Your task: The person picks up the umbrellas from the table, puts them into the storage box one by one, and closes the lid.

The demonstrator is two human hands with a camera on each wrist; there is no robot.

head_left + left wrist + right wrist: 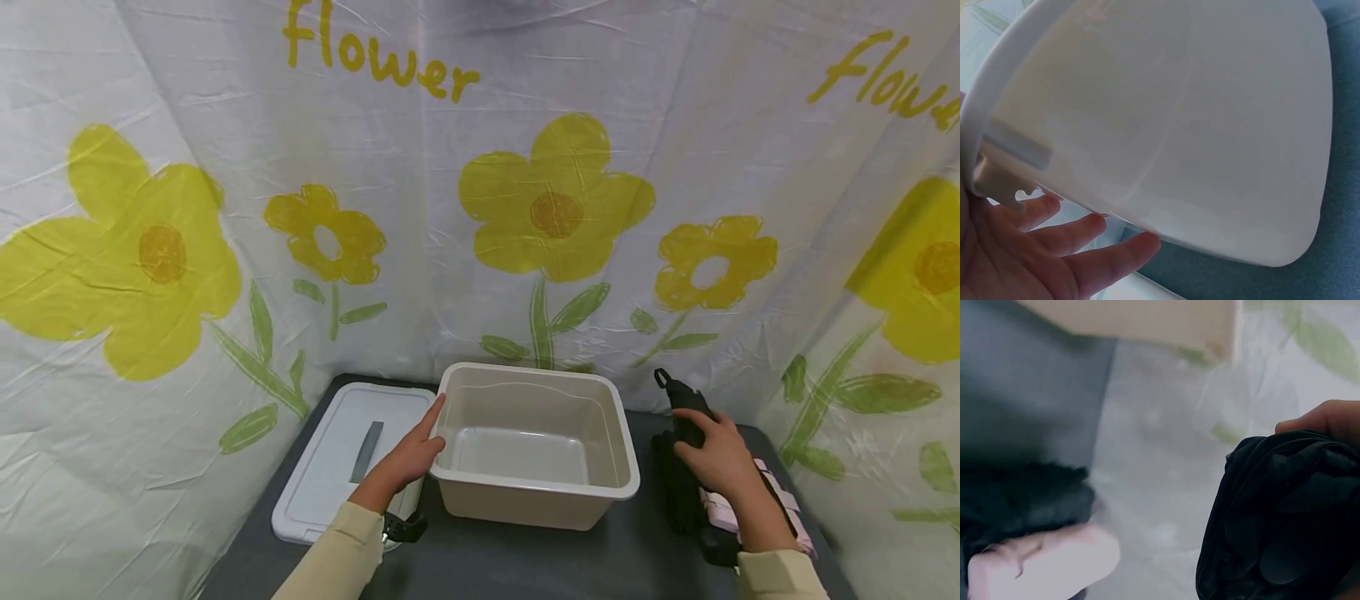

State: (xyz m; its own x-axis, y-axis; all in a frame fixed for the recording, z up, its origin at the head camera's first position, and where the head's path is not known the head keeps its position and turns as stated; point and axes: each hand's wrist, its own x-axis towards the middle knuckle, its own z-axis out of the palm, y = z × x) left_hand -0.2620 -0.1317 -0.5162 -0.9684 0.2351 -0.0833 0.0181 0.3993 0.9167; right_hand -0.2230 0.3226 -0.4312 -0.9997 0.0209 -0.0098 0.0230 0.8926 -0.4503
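Right of the box [517,504], the right hand [716,454] is gripping a black, loop-ended umbrella [686,398] with curled fingers; only the right wrist view is showing its gathered folds. The left hand [407,460] is touching the box with spread fingers.

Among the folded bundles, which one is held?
The black folded umbrella, looped at its far end: the right grip holds it, while other black and pink bundles lie on the table.
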